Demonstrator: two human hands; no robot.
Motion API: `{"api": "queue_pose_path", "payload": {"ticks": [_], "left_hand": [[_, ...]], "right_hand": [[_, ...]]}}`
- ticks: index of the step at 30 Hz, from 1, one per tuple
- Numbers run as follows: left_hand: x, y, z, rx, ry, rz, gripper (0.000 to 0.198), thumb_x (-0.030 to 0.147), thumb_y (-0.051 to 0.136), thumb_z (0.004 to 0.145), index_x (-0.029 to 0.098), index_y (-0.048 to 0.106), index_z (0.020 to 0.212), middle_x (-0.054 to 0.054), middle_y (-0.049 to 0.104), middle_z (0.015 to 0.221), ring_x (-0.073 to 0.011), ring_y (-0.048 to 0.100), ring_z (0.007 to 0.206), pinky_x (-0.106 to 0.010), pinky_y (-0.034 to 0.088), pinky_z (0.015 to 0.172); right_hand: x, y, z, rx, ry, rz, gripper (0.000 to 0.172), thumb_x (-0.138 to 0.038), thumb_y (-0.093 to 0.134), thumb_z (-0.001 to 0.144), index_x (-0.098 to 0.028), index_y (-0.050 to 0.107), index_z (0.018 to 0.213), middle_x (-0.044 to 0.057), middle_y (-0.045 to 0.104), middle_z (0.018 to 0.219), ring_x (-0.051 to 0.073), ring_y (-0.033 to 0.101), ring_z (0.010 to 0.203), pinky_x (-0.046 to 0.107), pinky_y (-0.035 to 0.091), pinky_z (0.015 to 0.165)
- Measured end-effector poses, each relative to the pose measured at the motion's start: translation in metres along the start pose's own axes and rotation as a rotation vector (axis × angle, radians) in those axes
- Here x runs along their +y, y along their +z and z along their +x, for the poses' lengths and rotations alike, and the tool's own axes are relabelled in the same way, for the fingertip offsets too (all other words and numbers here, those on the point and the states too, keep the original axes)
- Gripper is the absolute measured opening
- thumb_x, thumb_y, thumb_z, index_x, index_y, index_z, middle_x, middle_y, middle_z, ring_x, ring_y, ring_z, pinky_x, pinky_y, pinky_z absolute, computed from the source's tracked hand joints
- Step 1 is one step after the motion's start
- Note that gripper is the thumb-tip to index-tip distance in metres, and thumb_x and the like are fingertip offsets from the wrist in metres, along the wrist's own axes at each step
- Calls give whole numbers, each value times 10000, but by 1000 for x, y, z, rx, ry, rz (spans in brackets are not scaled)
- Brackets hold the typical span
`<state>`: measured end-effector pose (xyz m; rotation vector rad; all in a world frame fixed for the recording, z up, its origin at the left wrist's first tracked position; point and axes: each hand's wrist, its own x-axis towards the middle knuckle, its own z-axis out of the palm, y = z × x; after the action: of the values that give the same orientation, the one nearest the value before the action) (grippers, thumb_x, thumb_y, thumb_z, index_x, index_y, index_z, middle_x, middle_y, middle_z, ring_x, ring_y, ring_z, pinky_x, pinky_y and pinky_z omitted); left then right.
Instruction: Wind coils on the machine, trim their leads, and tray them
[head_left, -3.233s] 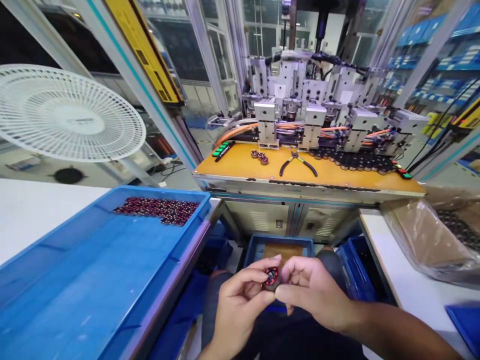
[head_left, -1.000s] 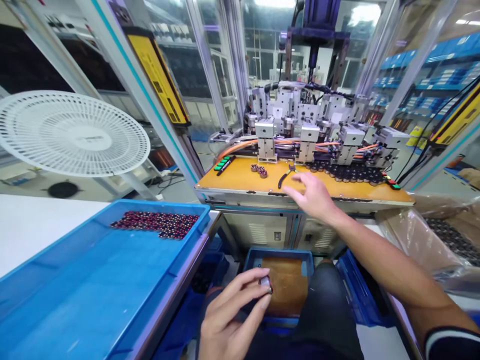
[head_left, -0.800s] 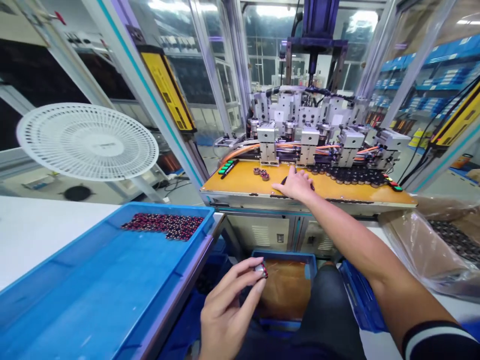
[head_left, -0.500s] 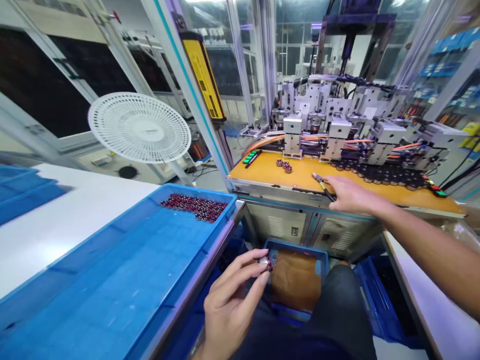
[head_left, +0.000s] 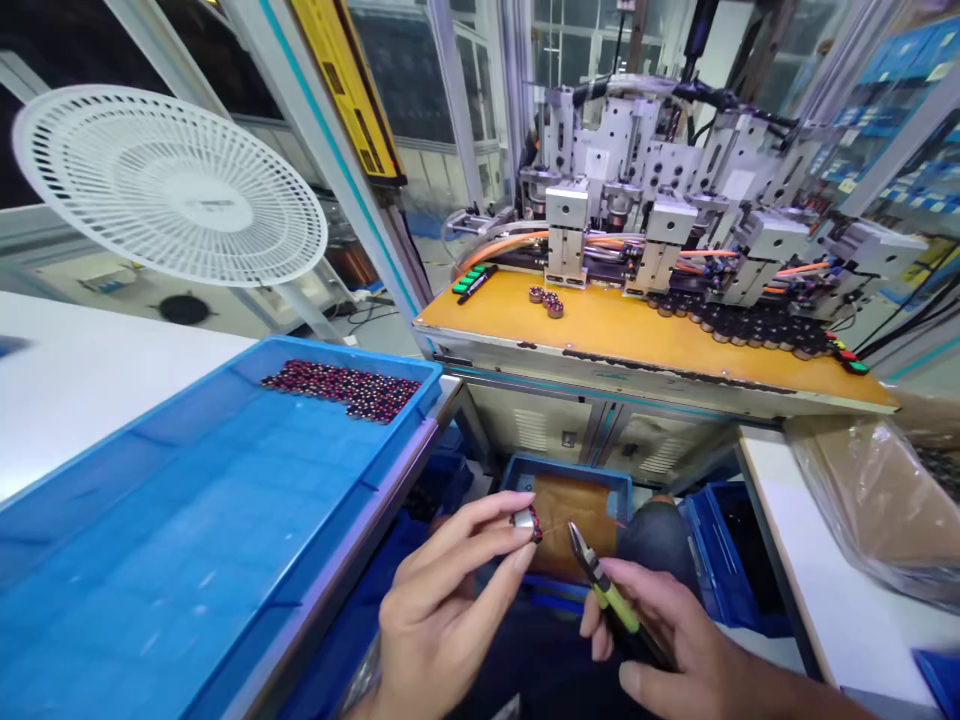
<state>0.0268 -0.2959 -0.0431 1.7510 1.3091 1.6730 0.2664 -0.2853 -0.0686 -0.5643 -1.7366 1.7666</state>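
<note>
The left hand pinches a small round part above the low blue bin while the right hand grips pliers, seemingly lining up, so their tips likely must meet its thin wire.

No text is reading legibly in this view. A small dark mark is showing at the centre of the white fan, its lettering blurring out; dark panels are standing out on the yellow bar, any print being too small to resolve. Pale patches on the grey machine are likewise yielding neither words nor numbers.
</note>
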Motion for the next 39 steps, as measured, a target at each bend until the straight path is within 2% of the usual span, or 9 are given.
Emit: {"api": "queue_pose_path", "payload": {"ticks": [3, 9, 18, 21, 24, 28, 32, 34, 39], "left_hand": [[0, -1, -3, -4, 3, 16, 334, 10, 676, 809, 265, 743, 1012, -45, 748, 1129, -183, 732, 978, -274, 608, 846], [2, -3, -3, -15, 16, 43, 344, -18, 668, 803, 244, 736, 1016, -52, 744, 1130, -172, 733, 963, -264, 614, 832], [2, -4, -3, -33, 28, 35, 358, -34, 656, 805, 235, 730, 1030, -47, 738, 1141, -161, 728, 979, -251, 609, 853], [2, -3, -3, -34, 33, 34, 354, -34, 653, 805, 234, 732, 1024, -43, 741, 1130, -155, 728, 979, -240, 605, 860], [3, -2, -2, -36, 37, 33, 354, -32, 657, 804, 236, 731, 1024, -39, 740, 1124, -147, 729, 962, -231, 605, 852], [2, -1, -2, -58, 36, 21, 361, -35, 647, 812, 236, 725, 1037, -46, 731, 1136, -153, 726, 965, -243, 609, 850], [-1, -2, -4, -79, 48, 13, 347, -42, 639, 815, 216, 710, 1037, -62, 701, 1146, -157, 711, 1003, -236, 597, 876], [-3, -3, -4, -91, 85, -15, 344, -60, 629, 810, 203, 697, 1021, -71, 656, 1181, -159, 705, 1019, -233, 598, 876], [-7, -2, -3, -42, 68, -259, 525, -149, 623, 734, 244, 528, 1070, -51, 621, 1218, -186, 730, 1010, -301, 636, 856]], "right_hand": [[-12, 1, 9, -52, -88, 54, 761, -36, 577, 818, -341, 370, 1484, 101, 597, 1180, 206, 624, 1055, 460, 500, 966], [-13, -2, 15, -81, -91, 101, 810, 11, 568, 773, -336, 396, 1485, 101, 583, 1210, 226, 606, 1095, 481, 474, 1002], [-11, 2, 24, -64, -140, 43, 826, -15, 548, 750, -347, 384, 1488, 55, 600, 1029, 152, 593, 840, 358, 537, 775], [-13, 3, 25, -54, -123, -9, 710, -51, 549, 760, -269, 472, 1432, 58, 594, 971, 133, 571, 760, 309, 523, 707], [-13, 4, 22, -36, -34, -82, 506, -35, 548, 737, -179, 607, 1219, 41, 582, 885, 115, 542, 698, 267, 491, 668], [-17, 5, 22, -3, 67, -151, 337, -34, 530, 682, -150, 622, 984, 2, 533, 778, 103, 496, 653, 234, 439, 621], [-25, 3, 27, 50, 176, -221, 103, -96, 553, 744, -155, 586, 822, -12, 499, 723, 98, 457, 638, 233, 407, 613], [-26, 1, 24, 78, 224, -212, 101, -129, 580, 788, -146, 612, 883, 1, 525, 749, 108, 476, 674, 246, 427, 652], [-26, -5, 6, 86, 131, -53, 576, -115, 587, 825, -221, 518, 1386, 80, 605, 996, 144, 586, 809, 311, 513, 765]]}}
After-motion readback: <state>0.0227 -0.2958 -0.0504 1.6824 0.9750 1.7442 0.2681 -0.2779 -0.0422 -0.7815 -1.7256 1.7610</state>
